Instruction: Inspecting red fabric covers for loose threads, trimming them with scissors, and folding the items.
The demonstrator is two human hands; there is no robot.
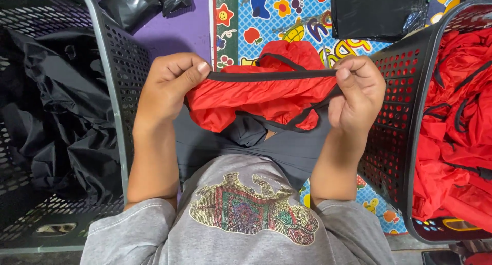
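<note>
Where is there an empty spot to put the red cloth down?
A bare purple floor strip lies between the left basket and the colourful mat. The mat's patch above the red cloth is open too. Both baskets are crowded, the right basket with red cloth.

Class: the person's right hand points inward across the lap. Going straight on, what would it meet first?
Probably the bunched red garment that the right hand already pinches by its black trim; beyond it, the left hand.
</note>
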